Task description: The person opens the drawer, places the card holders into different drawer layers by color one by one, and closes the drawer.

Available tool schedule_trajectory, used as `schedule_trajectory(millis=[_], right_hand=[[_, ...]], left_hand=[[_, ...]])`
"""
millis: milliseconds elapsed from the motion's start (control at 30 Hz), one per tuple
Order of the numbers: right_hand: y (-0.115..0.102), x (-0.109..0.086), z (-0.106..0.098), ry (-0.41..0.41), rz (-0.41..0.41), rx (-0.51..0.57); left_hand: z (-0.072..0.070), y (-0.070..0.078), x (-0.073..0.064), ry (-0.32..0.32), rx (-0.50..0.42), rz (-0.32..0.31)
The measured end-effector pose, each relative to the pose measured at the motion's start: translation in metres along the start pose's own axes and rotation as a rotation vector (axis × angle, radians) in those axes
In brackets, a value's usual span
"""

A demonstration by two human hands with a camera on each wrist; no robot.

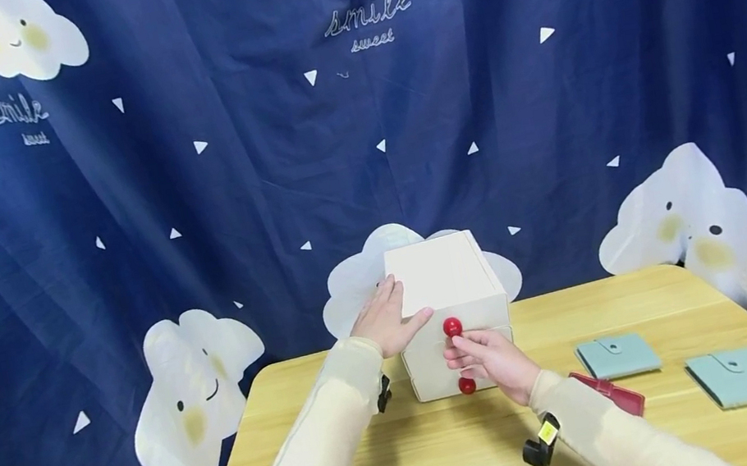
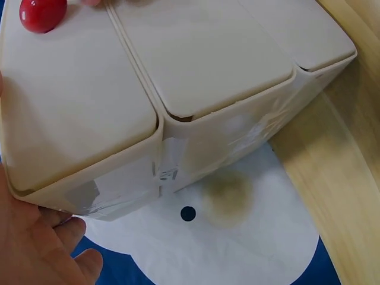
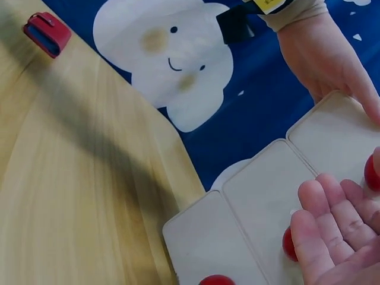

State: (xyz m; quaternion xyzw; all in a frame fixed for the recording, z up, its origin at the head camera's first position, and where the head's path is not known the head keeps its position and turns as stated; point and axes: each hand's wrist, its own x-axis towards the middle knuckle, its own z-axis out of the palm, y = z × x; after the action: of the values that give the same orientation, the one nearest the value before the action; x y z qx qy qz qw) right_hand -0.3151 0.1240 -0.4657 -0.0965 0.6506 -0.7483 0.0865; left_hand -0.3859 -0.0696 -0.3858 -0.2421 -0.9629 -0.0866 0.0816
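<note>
A small white chest of drawers (image 1: 443, 275) stands on the table with its three drawer fronts closed. My left hand (image 1: 386, 322) rests on its upper left edge, fingers straight and thumb reaching toward the front. My right hand (image 1: 497, 361) is held at the front with fingers loosely bent, its tip just below the top red knob (image 1: 452, 326). Whether it touches that knob is unclear. The middle knob (image 3: 290, 244) peeks out beside a right finger (image 3: 312, 237) in the right wrist view. Below my right hand shows the bottom knob (image 1: 467, 385).
Two light blue wallets (image 1: 619, 356) (image 1: 744, 377) lie on the right of the wooden table (image 1: 291, 447). A red wallet or case (image 1: 623, 393) lies near my right forearm and is partly hidden by it. A navy curtain (image 1: 270, 159) with clouds hangs behind.
</note>
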Motion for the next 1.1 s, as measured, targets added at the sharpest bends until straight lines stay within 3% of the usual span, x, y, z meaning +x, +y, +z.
schedule_trajectory(millis=[367, 800, 933, 1100], right_hand=[[0.013, -0.016, -0.004, 0.039, 0.035, -0.008], [0.043, -0.02, -0.003, 0.061, 0.176, 0.041], [0.044, -0.017, -0.002, 0.06, 0.182, 0.055], [0.044, -0.013, -0.002, 0.069, 0.171, 0.053]], left_hand=[[-0.021, 0.023, -0.002, -0.009, 0.091, 0.061], [-0.009, 0.036, 0.002, -0.024, 0.191, 0.117], [-0.007, 0.037, 0.003, -0.055, 0.219, 0.104], [-0.002, 0.034, 0.005, -0.04, 0.238, 0.115]])
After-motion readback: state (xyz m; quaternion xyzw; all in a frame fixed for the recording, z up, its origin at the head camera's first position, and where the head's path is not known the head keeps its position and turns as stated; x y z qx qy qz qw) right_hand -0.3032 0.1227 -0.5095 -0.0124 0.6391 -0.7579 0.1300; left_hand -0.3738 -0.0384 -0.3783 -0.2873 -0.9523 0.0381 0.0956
